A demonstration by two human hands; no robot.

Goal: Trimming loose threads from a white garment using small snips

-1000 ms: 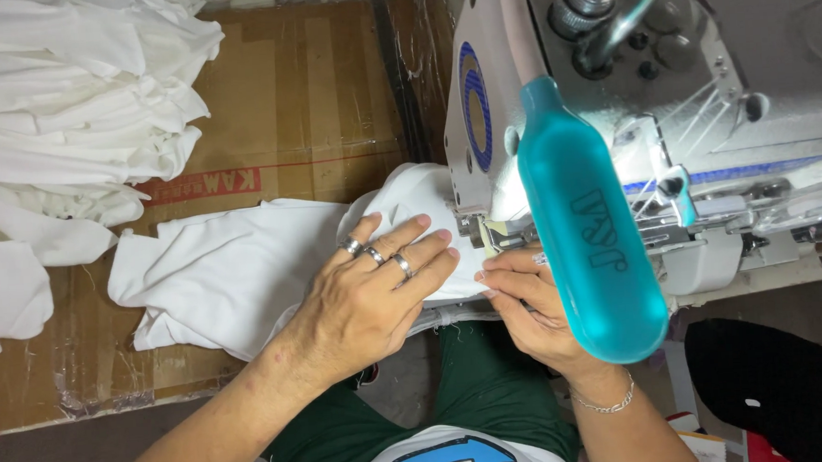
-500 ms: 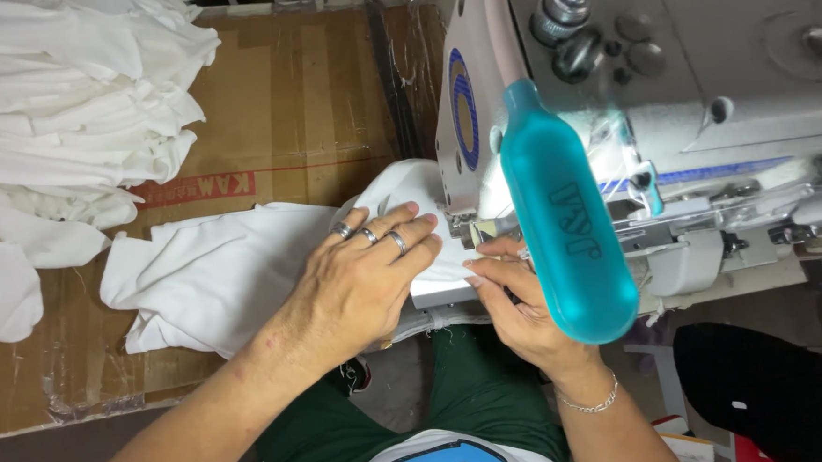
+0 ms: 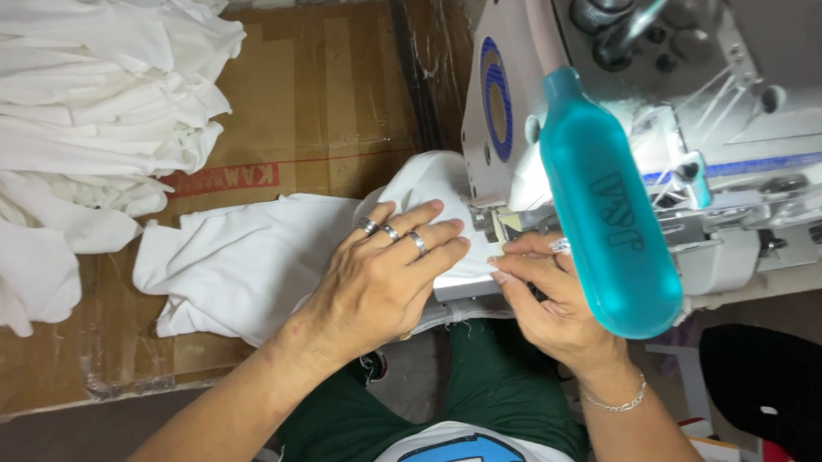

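Observation:
A white fabric piece (image 3: pixel 244 263) lies on the cardboard-covered table and runs under the sewing machine (image 3: pixel 705 122). My left hand (image 3: pixel 385 274), with rings on three fingers, presses flat on the cloth just left of the presser foot (image 3: pixel 493 225). Wearing a bracelet at the wrist, my right hand (image 3: pixel 546 299) pinches the cloth's edge in front of the foot. A teal bottle (image 3: pixel 607 211) stands between the camera and the machine and hides part of that hand.
A heap of white garments (image 3: pixel 77 117) fills the upper left of the cardboard table top (image 3: pixel 348 94). The table's front edge (image 3: pixel 91 393) runs along the lower left. My green trousers (image 3: pixel 494 386) show below, with a dark object (image 3: pixel 794 389) at the lower right.
Both hands stay on the cloth at the presser foot and have shifted only slightly. The view has drifted a little, so the bottle and machine sit somewhat lower and more to the right.

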